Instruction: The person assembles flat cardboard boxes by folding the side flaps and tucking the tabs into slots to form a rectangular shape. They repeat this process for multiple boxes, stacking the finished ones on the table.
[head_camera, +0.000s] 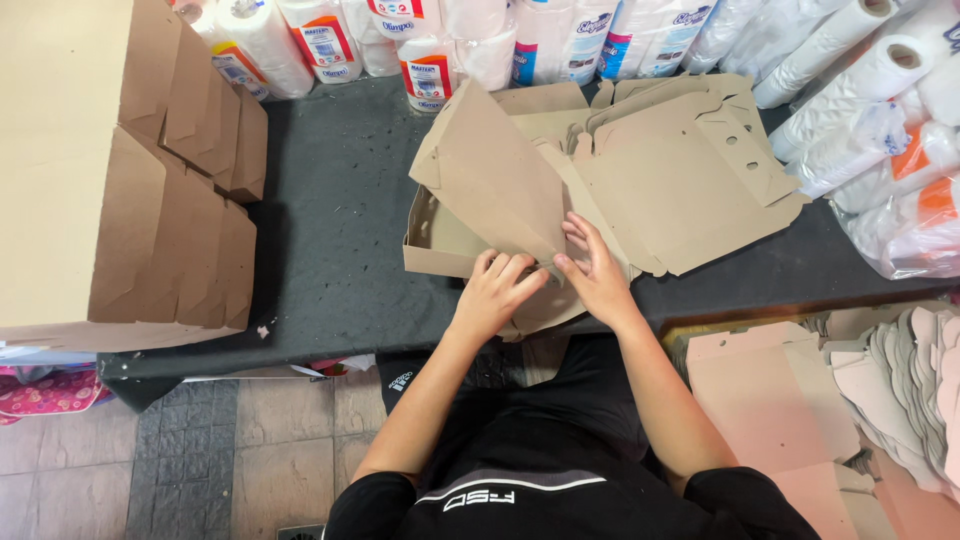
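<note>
A half-folded brown cardboard box (480, 190) lies on the dark table (340, 240), its lid flap raised and tilted. My left hand (497, 290) presses on the box's near edge with fingers bent. Touching the same fold just to the right is my right hand (597, 275), fingers spread on the cardboard. Both hands meet at the flap's lower corner. Beneath and to the right lies a pile of flat cardboard blanks (690, 170).
A tall stack of folded brown boxes (130, 180) fills the left side of the table. Wrapped paper rolls (420, 50) line the back and more white rolls (880, 110) sit at the right. Flat blanks (800, 400) are stacked low at the right.
</note>
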